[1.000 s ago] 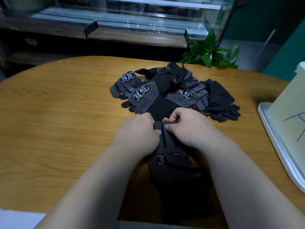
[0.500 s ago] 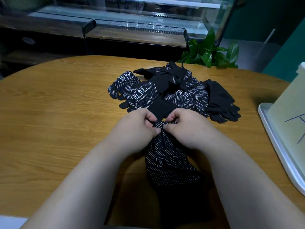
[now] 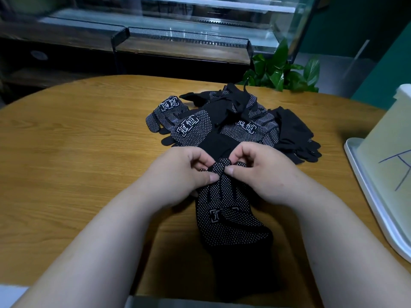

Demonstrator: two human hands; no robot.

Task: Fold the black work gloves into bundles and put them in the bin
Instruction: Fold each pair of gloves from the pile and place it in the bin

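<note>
**Rolling the Glove Tips Nice and Tight**

The left hand [image 3: 184,174] and the right hand [image 3: 264,172] are both pinching the finger ends of a black cloth work glove with tiny white dots [image 3: 224,218]. The thumbs are pressing on top and the fingers are curling under. This glove is lying flat on the round brown wooden table [image 3: 77,152], just in front of the pile of loose black gloves [image 3: 222,123], on the person's side.

I think the hands are starting the roll. To do it well, they should be holding all the tips together and rolling slowly away from the pile, toward the plain cuff. Both sides need to be turning evenly, or the bundle will go crooked.

The cloth is looking soft and floppy, so it may spring open unless it is squeezed tight. The little dots are looking bumpy and probably grippy.

The tall pale plastic bin [image 3: 389,141] is standing to the right of the pile, well apart.
</note>
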